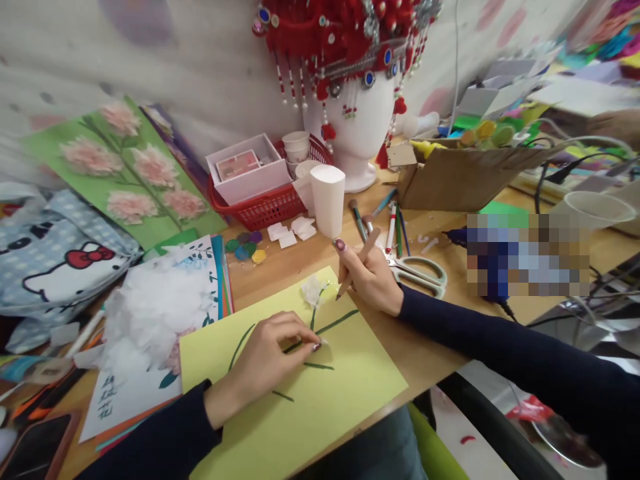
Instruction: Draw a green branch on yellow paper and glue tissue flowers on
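A yellow sheet of paper (pixel 300 427) lies in front of me, with dark green stem lines drawn on it. A small ruffled white flower (pixel 313 292) sits at the top of one line. Over the middle of the sheet, my left hand (pixel 267 353) pinches a small white scrap (pixel 324 342) that looks like tissue, between thumb and fingertips. My right hand (pixel 371 279) is closed round a brown pencil-like stick (pixel 371 245), its pointed end downward just above the sheet's far edge. Scissors (pixel 423 275) with pale green handles lie beside the right wrist.
White tissue pieces (pixel 155 300) are heaped at left on papers. Behind stand a white cup-like container (pixel 328 200), a red basket (pixel 265 208) and a mannequin head (pixel 350 127) with a red headdress. Pens, a cardboard box (pixel 450 180) and a blue glue gun (pixel 495 267), partly blurred, lie right.
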A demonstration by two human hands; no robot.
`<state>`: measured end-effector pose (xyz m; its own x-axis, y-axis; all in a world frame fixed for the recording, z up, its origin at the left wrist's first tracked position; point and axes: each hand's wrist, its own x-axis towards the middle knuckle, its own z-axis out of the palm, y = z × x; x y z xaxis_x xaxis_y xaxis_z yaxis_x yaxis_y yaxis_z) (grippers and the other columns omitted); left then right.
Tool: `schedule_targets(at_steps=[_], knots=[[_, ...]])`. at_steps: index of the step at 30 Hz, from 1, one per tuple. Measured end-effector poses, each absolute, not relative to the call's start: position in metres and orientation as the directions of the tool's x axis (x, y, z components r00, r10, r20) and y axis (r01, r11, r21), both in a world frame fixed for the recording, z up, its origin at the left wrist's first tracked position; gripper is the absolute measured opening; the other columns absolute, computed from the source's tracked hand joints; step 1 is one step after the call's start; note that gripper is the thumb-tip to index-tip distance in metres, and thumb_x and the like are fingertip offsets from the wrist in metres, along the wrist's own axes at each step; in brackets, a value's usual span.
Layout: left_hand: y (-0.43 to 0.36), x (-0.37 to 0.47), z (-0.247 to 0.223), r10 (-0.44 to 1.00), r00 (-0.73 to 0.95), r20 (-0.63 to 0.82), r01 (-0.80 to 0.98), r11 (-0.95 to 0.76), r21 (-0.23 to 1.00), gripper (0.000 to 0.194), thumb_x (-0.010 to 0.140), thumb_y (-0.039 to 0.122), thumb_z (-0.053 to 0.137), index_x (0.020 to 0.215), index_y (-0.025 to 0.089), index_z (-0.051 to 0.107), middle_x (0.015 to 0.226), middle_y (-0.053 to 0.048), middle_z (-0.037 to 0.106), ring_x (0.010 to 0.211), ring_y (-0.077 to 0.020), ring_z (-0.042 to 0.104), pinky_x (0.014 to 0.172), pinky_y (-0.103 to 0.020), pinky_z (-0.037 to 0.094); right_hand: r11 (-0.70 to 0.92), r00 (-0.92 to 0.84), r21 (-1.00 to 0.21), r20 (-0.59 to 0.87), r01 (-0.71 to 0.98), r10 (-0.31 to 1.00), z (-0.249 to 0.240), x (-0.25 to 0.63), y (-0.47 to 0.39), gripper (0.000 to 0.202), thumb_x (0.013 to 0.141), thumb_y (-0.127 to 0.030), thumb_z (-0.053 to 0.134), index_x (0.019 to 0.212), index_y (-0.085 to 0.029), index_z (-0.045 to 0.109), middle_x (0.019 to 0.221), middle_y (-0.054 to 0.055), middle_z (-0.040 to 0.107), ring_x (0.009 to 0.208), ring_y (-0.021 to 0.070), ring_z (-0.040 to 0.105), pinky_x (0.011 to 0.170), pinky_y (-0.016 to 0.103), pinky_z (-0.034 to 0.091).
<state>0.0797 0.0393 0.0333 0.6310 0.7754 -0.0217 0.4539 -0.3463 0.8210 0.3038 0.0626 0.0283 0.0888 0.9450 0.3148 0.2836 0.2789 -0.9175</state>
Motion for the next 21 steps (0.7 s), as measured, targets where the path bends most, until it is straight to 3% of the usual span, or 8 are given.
schedule_targets(at_steps=[5, 11, 15, 17, 21], knots=[[0.052, 0.084, 0.048, 0.735, 0.676, -0.063, 0.466, -0.359, 0.808, 0.017, 0.088, 0.019, 0.062, 0.083, 0.022, 0.078, 0.083, -0.003, 0.074, 0.077, -0.0175, 0.068, 0.071, -0.028, 0.051, 0.420, 0.029, -0.868, 0.442, 0.265, 0.896, 0.017, 0.302, 0.072, 0.065, 0.099, -0.063, 0.040, 0.054, -0.018, 0.056, 0.043, -0.002, 0.050, 0.040, 0.0086, 0.046, 0.043, 0.022, 0.036], [0.052, 0.099, 0.048, 0.806, 0.589, -0.064, 0.565, -0.353, 0.746, 0.014, 0.087, 0.014, 0.065, 0.087, 0.025, 0.075, 0.082, 0.001, 0.072, 0.069, -0.0141, 0.064, 0.066, -0.025, 0.051, 0.433, 0.236, -0.889, 0.456, 0.147, 0.858, 0.016, 0.314, 0.061, 0.056, 0.104, -0.047, 0.040, 0.055, -0.020, 0.047, 0.042, -0.005, 0.041, 0.036, 0.0082, 0.040, 0.041, 0.023, 0.033], [0.045, 0.109, 0.032, 0.801, 0.581, 0.143, 0.572, -0.527, 0.629, 0.014, 0.089, 0.008, 0.061, 0.083, 0.020, 0.068, 0.077, 0.000, 0.068, 0.069, -0.0148, 0.062, 0.065, -0.026, 0.049, 0.523, -0.061, -0.829, 0.522, 0.201, 0.851, 0.012, 0.327, 0.045, 0.050, 0.106, -0.041, 0.038, 0.062, -0.021, 0.051, 0.049, -0.003, 0.050, 0.041, 0.0091, 0.046, 0.044, 0.023, 0.036], [0.044, 0.111, 0.025, 0.758, 0.607, 0.239, 0.552, -0.618, 0.560, 0.015, 0.090, 0.007, 0.059, 0.085, 0.018, 0.066, 0.076, -0.001, 0.067, 0.071, -0.0161, 0.062, 0.067, -0.027, 0.048, 0.623, -0.243, -0.745, 0.576, 0.238, 0.781, 0.006, 0.334, 0.038, 0.041, 0.105, -0.040, 0.040, 0.073, -0.021, 0.056, 0.056, -0.002, 0.058, 0.047, 0.0099, 0.052, 0.047, 0.023, 0.038], [0.044, 0.111, 0.019, 0.761, 0.574, 0.301, 0.567, -0.635, 0.525, 0.013, 0.092, 0.006, 0.060, 0.089, 0.018, 0.065, 0.080, -0.002, 0.068, 0.074, -0.0165, 0.062, 0.069, -0.028, 0.049, 0.797, -0.417, -0.526, 0.679, 0.297, 0.604, -0.004, 0.340, 0.029, 0.019, 0.105, -0.030, 0.046, 0.095, -0.020, 0.058, 0.068, 0.000, 0.063, 0.058, 0.0105, 0.058, 0.054, 0.023, 0.042]])
